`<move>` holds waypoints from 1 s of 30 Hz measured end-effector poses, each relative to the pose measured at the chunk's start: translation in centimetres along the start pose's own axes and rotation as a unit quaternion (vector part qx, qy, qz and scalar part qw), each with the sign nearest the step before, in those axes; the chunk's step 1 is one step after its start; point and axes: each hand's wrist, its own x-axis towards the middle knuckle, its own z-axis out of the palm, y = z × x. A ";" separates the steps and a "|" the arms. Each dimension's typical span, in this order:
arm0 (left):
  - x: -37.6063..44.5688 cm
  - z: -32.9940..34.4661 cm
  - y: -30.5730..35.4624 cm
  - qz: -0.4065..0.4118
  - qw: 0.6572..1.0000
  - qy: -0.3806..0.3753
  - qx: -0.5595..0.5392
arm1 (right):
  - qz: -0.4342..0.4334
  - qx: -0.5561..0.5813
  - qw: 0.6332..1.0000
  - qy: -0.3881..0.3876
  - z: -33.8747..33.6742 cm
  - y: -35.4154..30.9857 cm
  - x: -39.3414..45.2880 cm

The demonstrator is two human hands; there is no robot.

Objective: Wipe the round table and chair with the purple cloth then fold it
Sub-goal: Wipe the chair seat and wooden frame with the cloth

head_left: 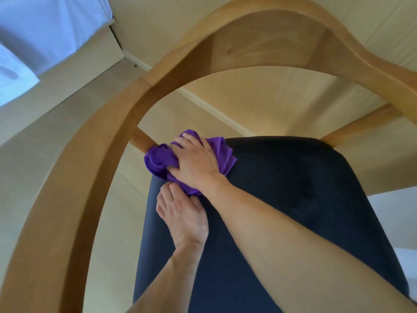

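Fingers (180, 143) on purple cloth (158, 160), chair seat (293, 188)

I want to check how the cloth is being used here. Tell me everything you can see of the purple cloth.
The purple cloth looks like soft microfibre, bunched into folds rather than spread flat. It lies at the far left corner of the chair's dark seat, pushed against a wooden post of the chair frame. The right hand presses down on top of it, fingers curled over it. The left hand rests on the seat, fingertips at the cloth's near edge.
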 end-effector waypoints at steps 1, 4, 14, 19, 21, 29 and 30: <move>0.1 0.1 0.2 0.005 1.000 0.003 0.014 | -0.003 -0.017 1.000 -0.002 -0.2 1.0 -0.3; 0.5 0.4 1.6 0.005 0.998 0.007 0.064 | 0.022 -0.018 1.000 0.000 -1.5 4.5 -0.9; -0.4 2.4 3.0 0.159 0.960 -0.121 0.198 | 0.183 -0.070 0.979 0.060 -8.6 20.4 -12.4; -0.6 2.5 2.9 0.171 0.952 -0.119 0.225 | 0.170 -0.047 0.981 0.081 -10.0 25.5 -20.9; -0.8 2.4 3.2 0.170 0.951 -0.126 0.225 | 0.189 -0.044 0.976 0.094 -9.6 25.2 -21.1; 0.2 0.7 2.7 0.178 0.955 -0.161 0.173 | 0.200 -0.061 0.972 0.112 -3.9 9.8 -16.6; 0.4 0.2 2.3 0.191 0.952 -0.170 0.168 | 0.178 -0.055 0.978 0.097 -2.9 7.7 -16.1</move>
